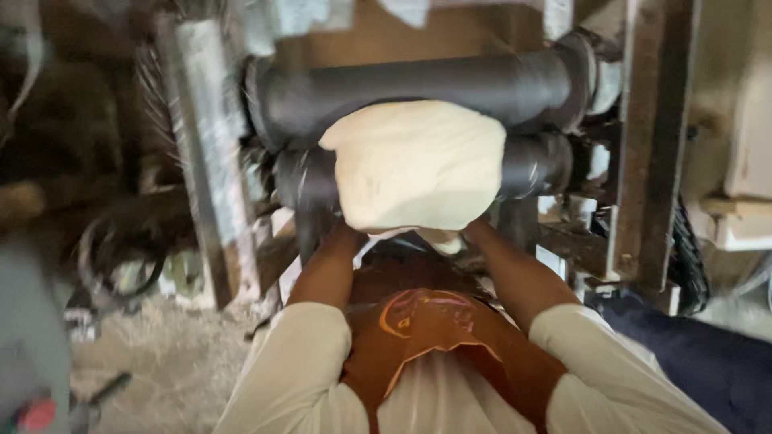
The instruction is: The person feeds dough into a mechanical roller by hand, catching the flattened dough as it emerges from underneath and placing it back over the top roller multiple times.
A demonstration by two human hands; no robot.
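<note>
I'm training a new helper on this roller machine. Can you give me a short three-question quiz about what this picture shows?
1. True or false: the dough sheet lies in front of the two dark rollers.
2. What hides both hands? A) the dough sheet B) a towel C) a bucket
3. Fill in: the upright metal frame post stands to the ____ of the rollers.

Key: 1 true; 2 A; 3 left.
</note>
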